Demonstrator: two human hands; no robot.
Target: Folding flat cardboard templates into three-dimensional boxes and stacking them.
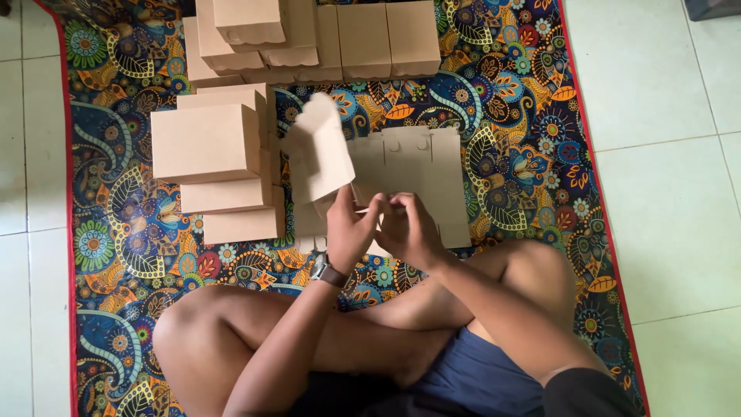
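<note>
Pale square floor tiles (664, 100) are seen from above, with a patterned mat (525, 85) spread over them; the mat is printed with paisley and flower shapes in navy, orange and teal and is bound with a thin red edge. Bare tile is left open along both sides of the mat, widest on the right.

A person is seated cross-legged at the mat's near end, knees bare, dark blue shorts visible. Both hands are raised just ahead of the knees. A partly folded flat brown cardboard box blank (324, 150) is held there: the left hand (351, 228), with a dark wristwatch (328, 272) on its wrist, is closed in a pinching grip on the blank's lower edge, and the right hand (409, 228) is curled beside it, fingertips pressed onto the same card. One panel is tilted up to the left; the scalloped, slotted flaps (409, 166) lie flatter toward the right.

Finished plain brown cardboard boxes are stacked nearby, smooth and matte with crisp corners. One stack (216, 166) sits just left of the hands, and another row and pile (324, 35) sits at the mat's far edge. Open mat is left on the right side.
</note>
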